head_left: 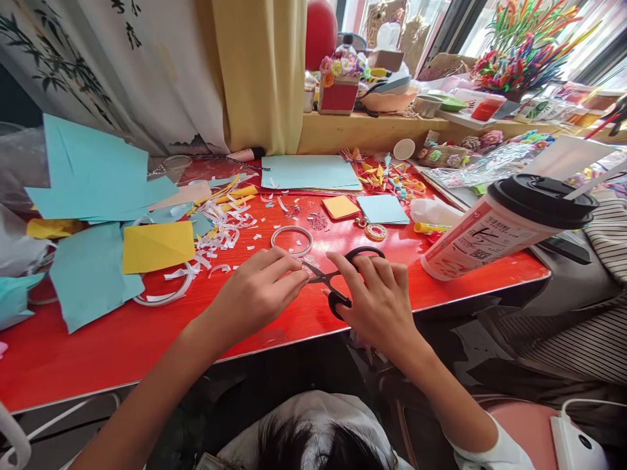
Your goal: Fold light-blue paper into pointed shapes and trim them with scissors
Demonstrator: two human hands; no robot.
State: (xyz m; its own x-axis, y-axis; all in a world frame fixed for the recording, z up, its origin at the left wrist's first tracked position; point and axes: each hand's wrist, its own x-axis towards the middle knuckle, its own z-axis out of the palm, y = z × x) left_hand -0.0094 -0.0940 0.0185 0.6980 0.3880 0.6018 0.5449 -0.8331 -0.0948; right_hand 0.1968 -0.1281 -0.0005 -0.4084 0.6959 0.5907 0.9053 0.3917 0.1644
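Note:
My right hand (pixel 379 300) has its fingers in the black handles of a pair of scissors (pixel 329 279), whose blades are parted and point left. At the blade tips, my left hand (pixel 267 287) is closed in a pinch; whatever its fingertips hold is too small to make out. Just beyond the hands, a roll of white tape (pixel 273 243) lies flat on the red table (pixel 215 326). Behind the scissors are a small stack of orange paper squares (pixel 341 207), light blue paper squares (pixel 385 209) and a round trinket (pixel 376 232).
White paper shreds (pixel 223 225) and a yellow sheet (pixel 159 248) lie left, near large light blue sheets (pixel 95 170). A tall lidded paper cup (pixel 494 228) leans at the right edge. Folded paper pieces (pixel 386 179) lie at the back. Crafts crowd the windowsill (pixel 353 130).

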